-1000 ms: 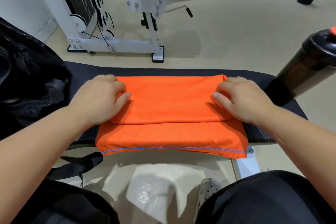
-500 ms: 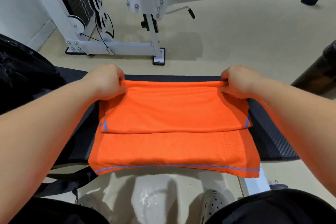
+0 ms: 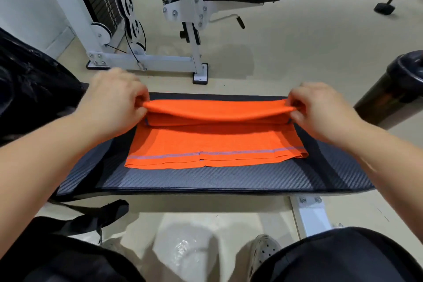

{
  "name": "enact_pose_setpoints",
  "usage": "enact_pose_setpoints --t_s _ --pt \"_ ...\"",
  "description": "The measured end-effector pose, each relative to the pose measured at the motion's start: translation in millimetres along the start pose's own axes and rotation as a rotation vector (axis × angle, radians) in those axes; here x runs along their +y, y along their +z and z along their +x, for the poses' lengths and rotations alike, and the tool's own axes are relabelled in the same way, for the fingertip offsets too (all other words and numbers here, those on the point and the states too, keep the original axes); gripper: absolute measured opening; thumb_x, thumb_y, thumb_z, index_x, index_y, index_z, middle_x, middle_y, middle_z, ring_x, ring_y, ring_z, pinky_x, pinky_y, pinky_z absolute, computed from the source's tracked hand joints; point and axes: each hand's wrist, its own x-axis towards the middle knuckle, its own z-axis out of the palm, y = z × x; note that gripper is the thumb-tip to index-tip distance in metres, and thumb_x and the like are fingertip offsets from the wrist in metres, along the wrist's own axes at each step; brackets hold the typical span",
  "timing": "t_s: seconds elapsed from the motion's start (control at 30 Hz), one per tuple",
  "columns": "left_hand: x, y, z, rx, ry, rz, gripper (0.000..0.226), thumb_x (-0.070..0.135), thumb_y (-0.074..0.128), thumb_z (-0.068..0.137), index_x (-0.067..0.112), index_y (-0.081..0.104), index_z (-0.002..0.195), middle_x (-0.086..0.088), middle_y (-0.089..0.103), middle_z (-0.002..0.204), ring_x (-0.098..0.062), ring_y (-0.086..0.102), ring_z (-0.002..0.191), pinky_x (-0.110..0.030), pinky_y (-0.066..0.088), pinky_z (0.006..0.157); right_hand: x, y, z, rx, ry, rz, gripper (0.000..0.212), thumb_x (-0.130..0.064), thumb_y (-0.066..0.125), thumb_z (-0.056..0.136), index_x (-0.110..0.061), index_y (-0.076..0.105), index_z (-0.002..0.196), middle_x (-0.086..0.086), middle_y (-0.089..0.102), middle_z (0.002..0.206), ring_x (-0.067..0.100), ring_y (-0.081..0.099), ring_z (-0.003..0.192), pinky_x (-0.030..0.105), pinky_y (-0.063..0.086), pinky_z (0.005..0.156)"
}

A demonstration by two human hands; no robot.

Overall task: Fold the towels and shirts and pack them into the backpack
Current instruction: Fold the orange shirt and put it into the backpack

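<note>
- Here, the orange knit cloth with a pale stripe along its near hem (image 3: 215, 144) lay across the middle of the black, carbon-weave padded bench (image 3: 206, 178). Its far folded edge was raised off the layer beneath.
- The left hand (image 3: 116, 103) pinched the far left corner of that raised edge between thumb and curled fingers, and the right hand (image 3: 320, 110) pinched the far right corner the same way.
- By my judgement the task was early. This one piece was only part-folded, whether it was a towel or a shirt could not be told, and nothing of it was packed.
- The black fabric backpack (image 3: 29, 89) sat at the bench's left end, its contents hidden.
- A dark cylindrical bottle (image 3: 393, 89) stood to the right, and a white weight machine (image 3: 142, 30) stood beyond the bench.
- No brand, label or writing could be read.
</note>
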Motion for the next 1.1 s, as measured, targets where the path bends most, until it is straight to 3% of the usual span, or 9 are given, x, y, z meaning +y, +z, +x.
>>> enact_pose_setpoints --t_s 0.33,0.43,0.53,0.63,0.7,0.77,0.83,0.93,1.1 --pt "24 21 -71 -0.328 0.218 0.013 0.027 0.035 0.043 0.077 0.021 0.061 0.062 0.002 0.056 0.062 -0.031 0.058 0.065 -0.040 0.050 0.058 2 36 -57 -0.182 -0.109 -0.124 0.015 -0.023 0.075 0.071 -0.030 0.071 0.084 -0.006 0.062 0.077 0.029 0.057 0.076 0.041 0.050 0.066" --pt "22 22 -74 -0.311 0.160 -0.075 0.035 0.050 0.045 0.083 0.025 0.065 0.069 0.008 0.057 0.067 -0.025 0.060 0.071 -0.037 0.052 0.064 -6 28 -59 -0.218 -0.078 -0.206 0.020 -0.048 0.066 0.072 -0.033 0.068 0.085 -0.010 0.060 0.080 0.025 0.057 0.085 0.039 0.046 0.075" --pt "23 19 -69 -0.185 0.110 -0.139 0.044 0.054 0.043 0.092 0.025 0.072 0.078 0.006 0.057 0.073 -0.027 0.055 0.074 -0.041 0.050 0.069 -21 15 -54 -0.152 -0.078 -0.283 0.051 -0.075 0.046 0.072 -0.027 0.063 0.075 -0.007 0.057 0.075 0.025 0.053 0.086 0.040 0.040 0.079" --pt "34 19 -49 -0.035 0.027 -0.085 0.042 0.048 0.042 0.095 0.019 0.073 0.100 -0.003 0.063 0.096 -0.034 0.055 0.087 -0.047 0.048 0.077 -57 12 -39 -0.008 -0.055 -0.233 0.058 -0.073 0.036 0.083 -0.023 0.065 0.082 -0.001 0.060 0.084 0.030 0.055 0.093 0.043 0.038 0.082" --pt "47 26 -39 -0.108 -0.003 -0.079 0.053 0.051 0.037 0.094 0.018 0.066 0.123 -0.007 0.063 0.125 -0.037 0.056 0.114 -0.052 0.046 0.094 -86 21 -24 -0.068 -0.036 -0.144 0.066 -0.072 0.025 0.086 -0.025 0.067 0.106 0.003 0.064 0.111 0.032 0.055 0.110 0.045 0.040 0.092" --pt "59 40 -39 -0.276 -0.022 -0.050 0.070 0.059 0.027 0.092 0.019 0.049 0.146 -0.009 0.044 0.154 -0.035 0.038 0.142 -0.059 0.033 0.113 -111 38 -13 -0.204 -0.028 -0.070 0.083 -0.075 0.012 0.084 -0.029 0.051 0.140 0.007 0.045 0.151 0.033 0.040 0.139 0.051 0.032 0.112" --pt "63 57 -44 -0.409 -0.062 -0.027 0.085 0.068 0.011 0.089 0.021 0.022 0.159 -0.006 0.014 0.168 -0.031 0.013 0.154 -0.061 0.016 0.120 -120 61 -9 -0.319 -0.026 -0.062 0.092 -0.078 0.001 0.079 -0.032 0.021 0.158 0.003 0.011 0.168 0.031 0.010 0.154 0.058 0.012 0.121" --pt "63 69 -49 -0.451 -0.117 -0.070 0.090 0.073 0.002 0.085 0.025 0.000 0.161 0.000 -0.010 0.169 -0.025 -0.007 0.156 -0.059 0.003 0.123 -103 87 -12 -0.358 0.026 -0.068 0.094 -0.084 -0.001 0.079 -0.036 -0.002 0.159 0.000 -0.011 0.169 0.029 -0.011 0.155 0.058 -0.003 0.122" --pt "63 69 -50 -0.453 -0.124 -0.081 0.090 0.075 0.001 0.084 0.027 -0.008 0.160 0.002 -0.018 0.168 -0.022 -0.013 0.155 -0.057 -0.002 0.123 -56 89 -12 -0.318 0.167 -0.067 0.092 -0.087 0.003 0.080 -0.039 -0.003 0.159 -0.002 -0.010 0.169 0.025 -0.012 0.155 0.052 -0.003 0.124"
